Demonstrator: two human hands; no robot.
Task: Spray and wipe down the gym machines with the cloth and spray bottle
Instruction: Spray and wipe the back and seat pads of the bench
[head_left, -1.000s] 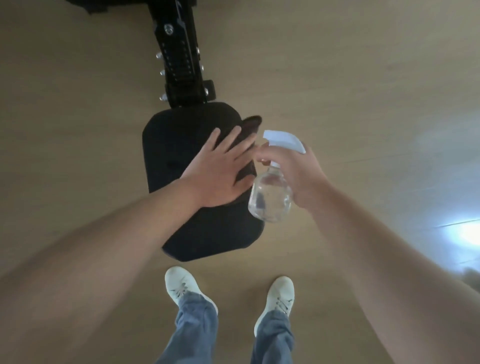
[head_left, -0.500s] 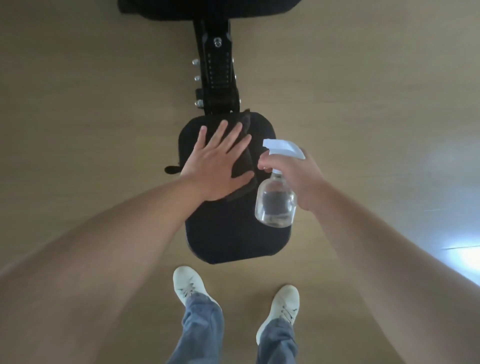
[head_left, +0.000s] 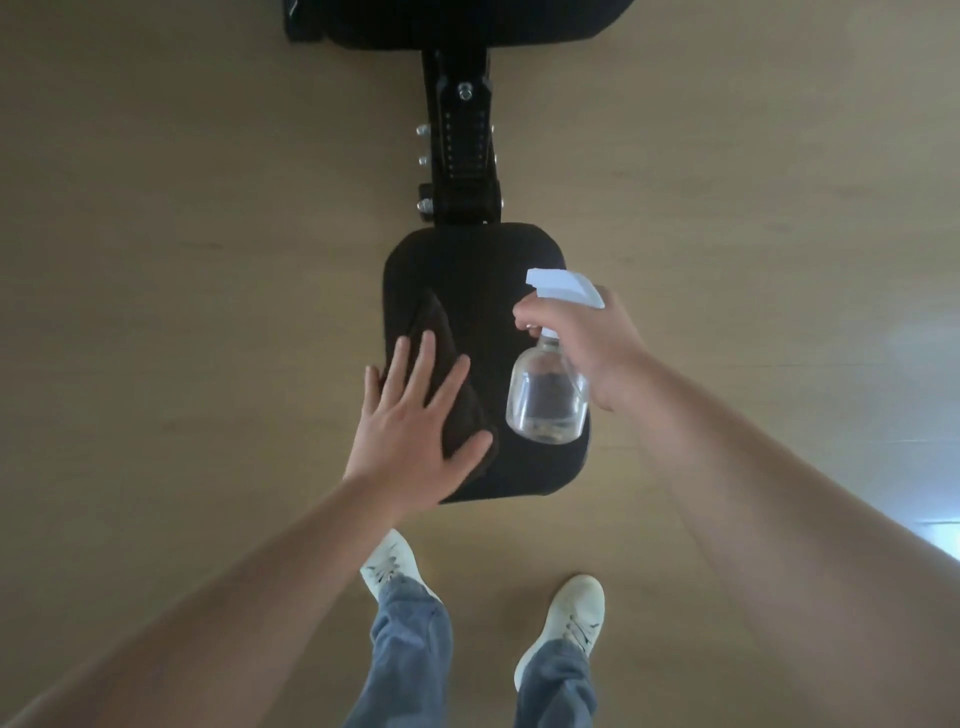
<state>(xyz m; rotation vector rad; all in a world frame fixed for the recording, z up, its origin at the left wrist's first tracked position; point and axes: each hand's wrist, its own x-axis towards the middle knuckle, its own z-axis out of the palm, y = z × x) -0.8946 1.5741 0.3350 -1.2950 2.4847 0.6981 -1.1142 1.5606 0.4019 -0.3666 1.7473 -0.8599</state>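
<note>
the head view looks straight down on a black bench pad (head_left: 493, 265), rectangular with rounded corners, above a tan wood-look floor (head_left: 208, 234).

left hand (head_left: 410, 436): flat, fingers straight and spread, palm laid on the cloth (head_left: 441, 332). it presses the cloth onto the padding. no finger curls round it.

cloth: dark, close in tone to the padding, folded into a rough triangle. it lies on the left half of the bench pad, its point toward the far end and its wide part under the palm. the little finger reaches past the left edge of the pad.

right hand (head_left: 592, 348): wrapped round the neck of the spray bottle (head_left: 548, 400), with the forefinger curled at the trigger, below the white trigger head (head_left: 563, 286). whether the trigger is squeezed cannot be told.

spray bottle: clear and round-bodied, held in the air over the right half of the bench pad, just beside the cloth and apart from it. the nozzle points toward the far left, over the padding. the body hangs below the grip.

a black support post (head_left: 465, 156) meets the far end of the bench pad. it carries a row of small holes down its middle and silver bolts (head_left: 423, 160) on its left side. beyond the post, a second black upper pad (head_left: 467, 26) is cut off by the top edge of the view.

near the near edge of the bench pad stand two white shoes (head_left: 392, 564) on the floor, with blue jeans (head_left: 410, 639) above them. both forearms are bare.
</note>
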